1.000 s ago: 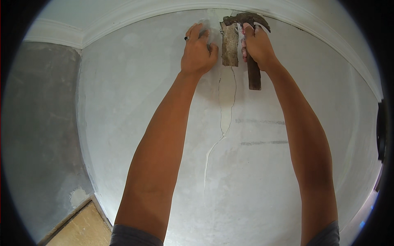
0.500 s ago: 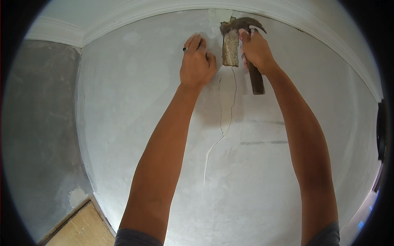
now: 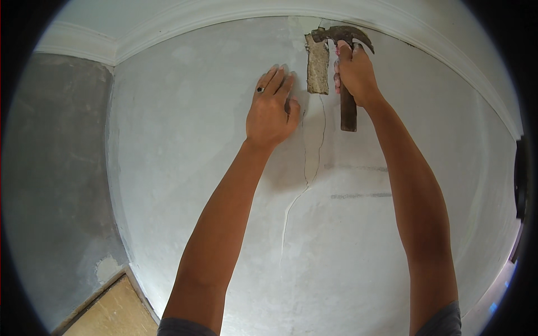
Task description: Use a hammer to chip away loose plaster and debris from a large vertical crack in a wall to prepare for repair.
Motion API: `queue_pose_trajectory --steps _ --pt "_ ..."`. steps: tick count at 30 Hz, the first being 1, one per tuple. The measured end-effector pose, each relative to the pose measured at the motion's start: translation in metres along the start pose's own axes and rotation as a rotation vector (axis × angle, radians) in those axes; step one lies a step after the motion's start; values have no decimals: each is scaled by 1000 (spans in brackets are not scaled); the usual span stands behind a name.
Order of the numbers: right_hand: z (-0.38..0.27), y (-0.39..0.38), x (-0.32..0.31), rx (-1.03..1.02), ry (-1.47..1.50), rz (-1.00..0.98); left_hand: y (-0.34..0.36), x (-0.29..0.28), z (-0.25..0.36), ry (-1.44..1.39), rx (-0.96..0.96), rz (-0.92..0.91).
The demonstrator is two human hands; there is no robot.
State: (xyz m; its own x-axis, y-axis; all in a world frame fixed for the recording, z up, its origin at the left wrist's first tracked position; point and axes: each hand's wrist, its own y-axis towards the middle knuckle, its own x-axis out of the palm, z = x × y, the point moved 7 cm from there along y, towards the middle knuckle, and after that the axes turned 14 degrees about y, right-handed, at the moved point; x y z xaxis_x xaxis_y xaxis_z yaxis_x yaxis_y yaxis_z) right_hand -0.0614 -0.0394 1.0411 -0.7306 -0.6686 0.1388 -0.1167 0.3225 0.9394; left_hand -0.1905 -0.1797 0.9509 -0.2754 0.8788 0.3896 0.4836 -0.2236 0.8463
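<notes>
My right hand (image 3: 357,73) is wrapped round the handle of a claw hammer (image 3: 348,109), high up near its head. The dark, worn hammer head lies at the upper end of a narrow chipped-out strip (image 3: 318,70) in the wall, where rough, sandy material shows. The claw curves off to the right. To the left of the strip, my left hand (image 3: 273,109) rests against the grey plastered wall (image 3: 185,129), its fingers stretched out and holding nothing; a ring is on one finger. Below the strip, a thin crack (image 3: 320,148) runs down in two branches that join.
White moulding (image 3: 224,18) borders the wall's top. A darker grey wall (image 3: 56,157) meets it at the left corner, above a wooden door (image 3: 115,311) with a brown frame. Two dark smudged lines (image 3: 361,196) mark the wall right of the crack. A dark object (image 3: 520,179) stands at the right edge.
My left hand has slid slightly down, and its fingers are straighter and more spread. The hammer head has shifted a little to the right, with its handle more upright.
</notes>
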Motion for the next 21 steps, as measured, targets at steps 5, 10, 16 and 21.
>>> queue_pose_trajectory --steps 5,10,16,21 --pt "-3 -2 7 -9 -121 -98 -1 5 6 134 38 -125" --pt "-6 -2 5 -40 -65 -92 -1 6 11 244 30 -181" --pt "-2 -2 2 -17 -4 -91 -1 11 12 303 23 -246" --pt "0 -8 4 -33 -198 -107 -1 12 13 285 21 -262"
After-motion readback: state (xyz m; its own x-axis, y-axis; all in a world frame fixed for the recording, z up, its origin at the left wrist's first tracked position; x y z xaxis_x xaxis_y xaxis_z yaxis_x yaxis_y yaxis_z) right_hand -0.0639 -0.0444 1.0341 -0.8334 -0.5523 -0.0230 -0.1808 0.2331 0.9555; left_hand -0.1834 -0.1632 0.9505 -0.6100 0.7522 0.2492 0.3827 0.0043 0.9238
